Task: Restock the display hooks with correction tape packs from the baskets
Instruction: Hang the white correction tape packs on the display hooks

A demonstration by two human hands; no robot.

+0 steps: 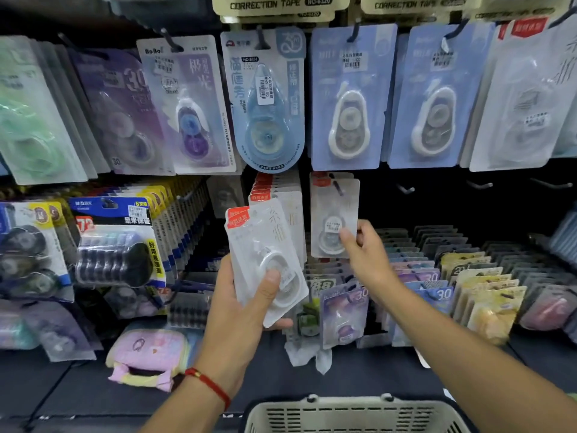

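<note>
2 hands in view. Left hand grips a small stack of white correction tape packs, count unclear, thumb on the front blister. Right hand pinches 1 white pack hanging on a lower-row hook, just right of a full hook of same packs. 3 bare hooks further right. 1 grey basket at bottom edge, contents not visible. Dark shelf under the display.

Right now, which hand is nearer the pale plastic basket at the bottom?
Left. The left hand holds white packs up-left of the pale slotted plastic basket; the right hand is higher, at a hanging pack.
</note>
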